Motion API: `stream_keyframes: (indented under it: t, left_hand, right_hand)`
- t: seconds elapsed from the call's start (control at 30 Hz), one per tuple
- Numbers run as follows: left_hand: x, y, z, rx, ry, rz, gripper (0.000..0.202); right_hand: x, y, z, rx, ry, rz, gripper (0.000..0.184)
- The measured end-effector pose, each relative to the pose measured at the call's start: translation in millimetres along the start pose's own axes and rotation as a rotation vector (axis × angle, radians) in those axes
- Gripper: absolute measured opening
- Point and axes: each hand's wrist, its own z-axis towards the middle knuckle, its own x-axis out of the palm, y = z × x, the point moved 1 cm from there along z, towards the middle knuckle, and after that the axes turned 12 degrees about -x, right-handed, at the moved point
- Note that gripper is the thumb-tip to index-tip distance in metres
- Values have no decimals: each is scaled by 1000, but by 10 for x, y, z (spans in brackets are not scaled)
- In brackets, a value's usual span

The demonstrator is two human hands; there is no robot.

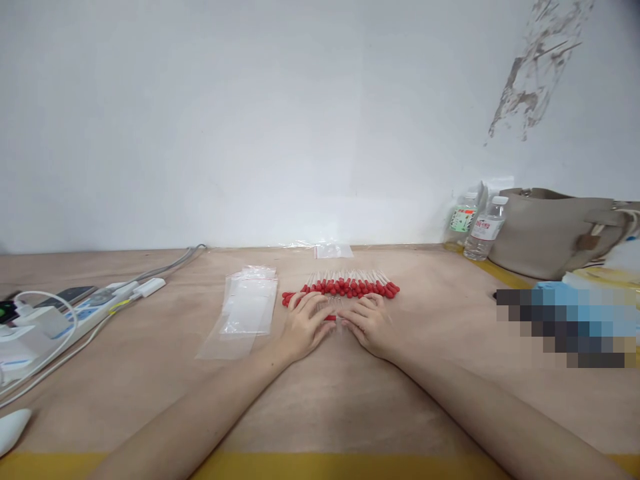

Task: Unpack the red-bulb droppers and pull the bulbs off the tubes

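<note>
A small cluster of thin, pale sticks with red ends (330,318) is set on the brown wood-toned tabletop (325,400), framed between the fingertips of the left hand (305,325) and the right hand (369,323). The coming move is judged to turn on this: the cluster is lying directly between the two hands, slightly nearer the left, its long axis apparently pointed toward the wall. Both hands are held with fingers curved and fingertips near each other; whether either is closed on the cluster cannot be told. Just beyond, one long row of red-tipped, pale-stemmed sticks (353,288) is spread, too overlapped to be counted. To the left, one overlapping stack of clear plastic zip bags (249,307) is laid, likewise uncountable. Farther out, two clear plastic bottles (485,230), one taupe handbag (545,233) and one white power strip (87,315) are seen
</note>
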Motion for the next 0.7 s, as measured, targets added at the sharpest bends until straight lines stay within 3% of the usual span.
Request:
stream_keyframes:
  t: [0.3, 0.7]
  left_hand:
    - [-43, -41, 33, 47, 91, 118, 20]
    - [-52, -52, 23, 38, 157, 66, 20]
  right_hand:
    - [-13, 27, -6, -90, 4, -10, 20]
    - [1, 9, -66, -104, -49, 50, 18]
